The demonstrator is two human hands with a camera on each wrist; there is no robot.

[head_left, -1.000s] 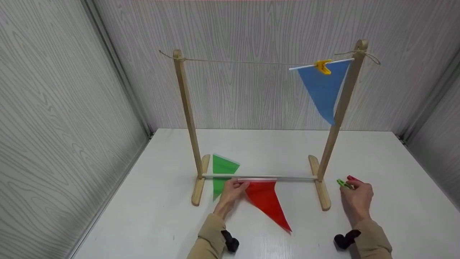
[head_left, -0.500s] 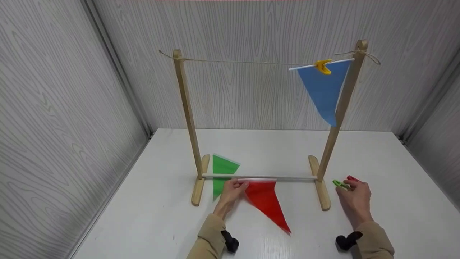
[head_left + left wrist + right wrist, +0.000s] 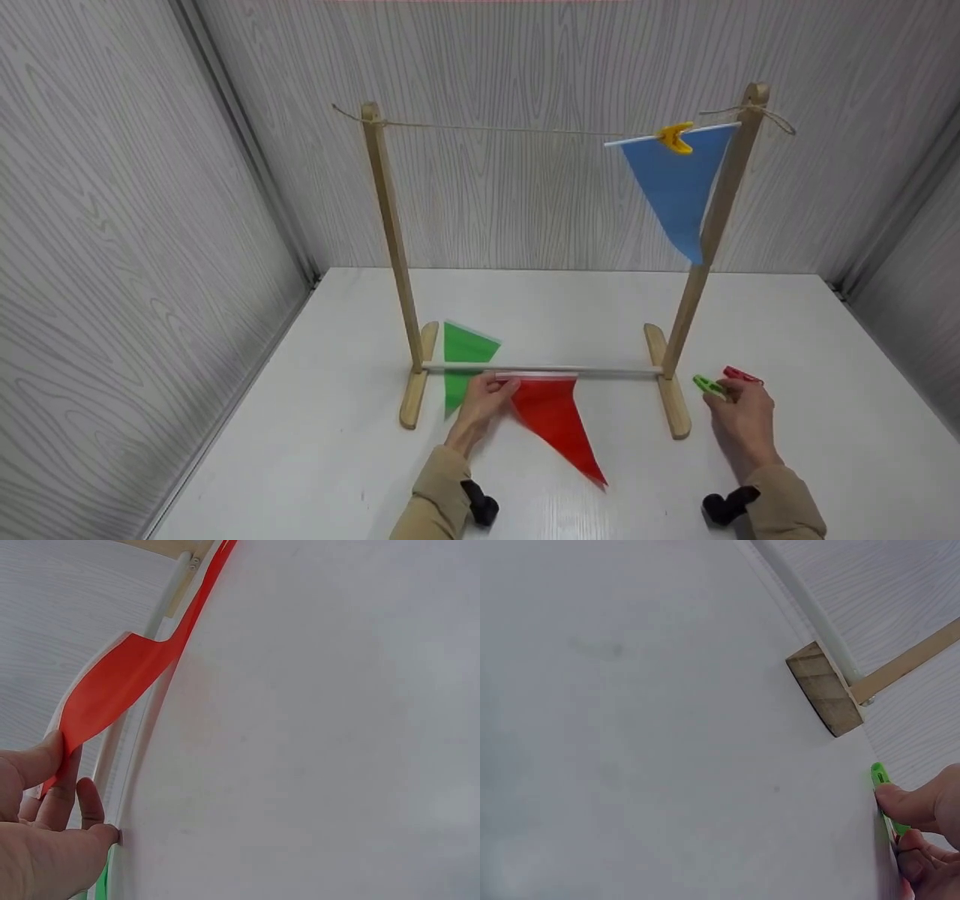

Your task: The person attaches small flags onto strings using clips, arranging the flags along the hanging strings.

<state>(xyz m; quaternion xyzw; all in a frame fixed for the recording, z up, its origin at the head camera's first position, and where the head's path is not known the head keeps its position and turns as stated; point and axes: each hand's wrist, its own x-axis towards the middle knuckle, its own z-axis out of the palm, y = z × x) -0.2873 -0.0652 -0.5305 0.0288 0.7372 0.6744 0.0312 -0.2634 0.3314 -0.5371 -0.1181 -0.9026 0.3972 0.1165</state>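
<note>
My left hand (image 3: 484, 405) pinches the white-edged top corner of a red pennant (image 3: 559, 416), thumb against fingers in the left wrist view. The pennant's tip trails toward the front of the table. At the right, my right hand (image 3: 744, 420) has a green clothespin (image 3: 709, 386) between thumb and fingers, close over the table. Just behind those fingers lies a red clothespin (image 3: 739, 373), partly covered by the hand. In the right wrist view the thumb presses along the green clothespin (image 3: 881, 776).
A wooden stand with left post (image 3: 394, 240) and right post (image 3: 720, 217) carries a string (image 3: 517, 129). On it a yellow clothespin (image 3: 677, 139) holds a blue pennant (image 3: 679, 187). A green pennant (image 3: 465, 347) lies under the white crossbar (image 3: 607, 369).
My right hand has shifted slightly, and the green clothespin has moved a little left, away from the red clothespin, which shows more now. My left hand has stayed still on the red pennant.
</note>
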